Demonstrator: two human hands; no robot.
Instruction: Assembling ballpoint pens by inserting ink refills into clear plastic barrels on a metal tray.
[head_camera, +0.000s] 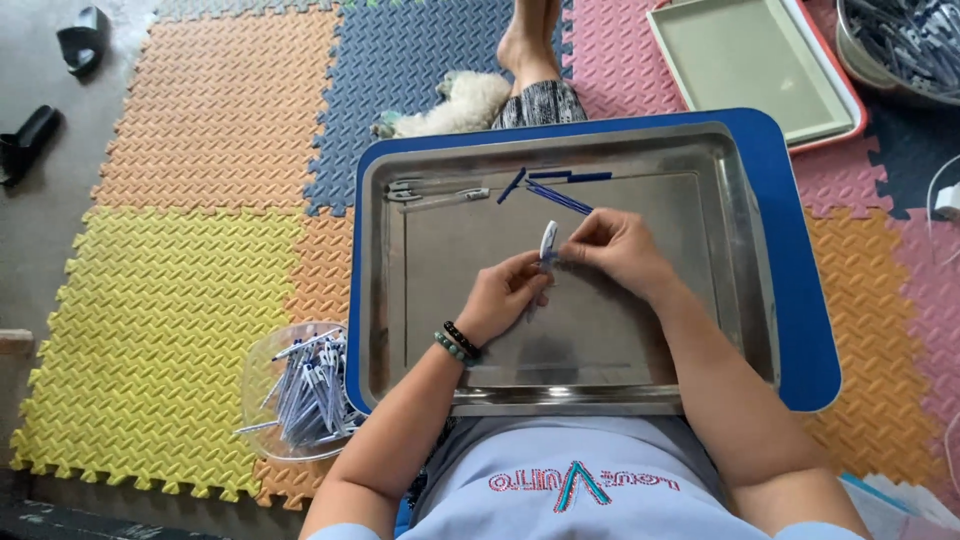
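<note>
your left hand (503, 297) and right hand (617, 247) both pinch a white pen barrel (548, 240) over the steel tray (735, 260), blue refills (556, 194) lying just beyond

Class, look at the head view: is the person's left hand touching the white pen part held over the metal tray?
Touching. The head view shows the left hand pinching the lower end of the white pen part with its fingertips.
</note>
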